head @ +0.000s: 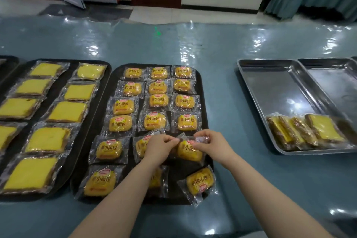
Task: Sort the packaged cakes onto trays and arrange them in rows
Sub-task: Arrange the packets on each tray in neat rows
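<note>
A black tray [116, 75] in the middle carries several small wrapped yellow cakes in three columns. Both hands meet over its right column, fifth row. My left hand [160, 146] pinches the upper left edge of one small cake packet [188, 150], and my right hand [210, 144] pinches its upper right edge. One more small packet [201, 180] lies skewed and upside down at the tray's near right corner. My left forearm partly covers the two nearest middle-column packets. A second black tray [104, 65] to the left carries large flat yellow cake slices [48, 139] in rows.
Two steel trays stand at the right: the nearer one [249, 83] holds several wrapped cake slices [322, 127] leaning in a row at its front, and the far one [328, 63] shows nothing inside. A shiny blue plastic sheet [212, 48] covers the table. Another dark tray edge [7, 60] shows at far left.
</note>
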Demonstrator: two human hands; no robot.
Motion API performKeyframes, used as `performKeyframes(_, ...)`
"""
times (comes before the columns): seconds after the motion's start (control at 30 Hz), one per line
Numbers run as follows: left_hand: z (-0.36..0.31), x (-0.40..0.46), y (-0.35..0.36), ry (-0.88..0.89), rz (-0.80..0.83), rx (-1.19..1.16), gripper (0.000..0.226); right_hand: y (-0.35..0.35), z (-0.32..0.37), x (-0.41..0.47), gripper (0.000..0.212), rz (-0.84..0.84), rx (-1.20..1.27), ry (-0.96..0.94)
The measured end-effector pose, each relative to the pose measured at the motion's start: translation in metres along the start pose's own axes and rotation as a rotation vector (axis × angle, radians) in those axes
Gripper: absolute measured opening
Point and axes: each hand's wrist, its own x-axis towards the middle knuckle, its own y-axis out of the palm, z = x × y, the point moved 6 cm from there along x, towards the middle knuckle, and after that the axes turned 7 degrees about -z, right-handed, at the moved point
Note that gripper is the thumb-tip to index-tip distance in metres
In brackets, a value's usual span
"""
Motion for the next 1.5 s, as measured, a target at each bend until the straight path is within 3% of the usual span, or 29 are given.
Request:
performKeyframes(0.07, 0.004, 0.0, 0.003, -0.087, -0.013, -0.08, 0.011, -0.003, -0.007, 0.002, 0.028, -0.065, 0.023, 0.036)
performKeyframes(0.23, -0.001, 0.006, -0.003, -0.083, -0.112, -0.028, 0.021, 0.006, -0.011, 0.009, 0.026, -0.154, -0.011, 0.035)
performKeyframes(0.37, 0.018, 0.006, 0.0, -0.454, -0.125, -0.424, 0.01, 0.013, -0.005, 0.019, 0.027, -0.168, 0.02, 0.004)
performKeyframes(0.47, 0.019, 0.007, 0.001, -0.554, -0.115, -0.457, 0.008, 0.017, -0.009, 0.022, 0.032, -0.168, 0.077, 0.029)
performKeyframes(0.57, 0.008, 0.015, -0.003, -0.304, -0.025, -0.104, 0.017, 0.02, -0.015, 0.018, 0.034, -0.176, 0.0, 0.026)
performKeyframes(0.67, -0.001, 0.013, -0.007, 0.029, -0.116, 0.301, 0.02, 0.02, -0.014, 0.016, 0.034, -0.221, -0.165, -0.045)
performKeyframes(0.8, 0.002, 0.002, -0.015, 0.217, -0.314, 0.272, 0.029, 0.023, -0.016, 0.014, 0.035, -0.245, -0.264, -0.058)
performKeyframes(0.87, 0.011, 0.002, -0.019, 0.245, -0.367, 0.373, 0.04, 0.021, -0.016, 0.011, 0.039, -0.269, -0.318, -0.08)
performKeyframes(0.93, 0.025, 0.005, -0.019, 0.195, -0.306, 0.563, 0.056, 0.023, -0.008, 0.006, 0.045, -0.262, -0.441, -0.209)
performKeyframes(1.07, 0.034, 0.006, -0.009, 0.25, -0.134, 0.794, 0.056, 0.055, 0.005, -0.002, 0.056, -0.009, -0.763, -0.509)
performKeyframes(1.13, 0.033, 0.004, -0.009, 0.321, -0.076, 0.813, 0.053, 0.064, 0.003, 0.0, 0.06, 0.094, -0.855, -0.518)
performKeyframes(1.27, 0.039, -0.003, -0.013, 0.389, 0.063, 0.792, 0.053, 0.062, -0.002, 0.002, 0.061, 0.128, -0.86, -0.464)
performKeyframes(1.37, 0.039, -0.007, -0.015, 0.42, 0.1, 0.783, 0.056, 0.056, 0.0, -0.004, 0.063, 0.107, -0.774, -0.421)
performKeyframes(1.5, 0.035, -0.018, -0.014, 0.494, 0.021, 0.747, 0.057, 0.039, 0.002, -0.025, 0.057, -0.014, -0.661, -0.417)
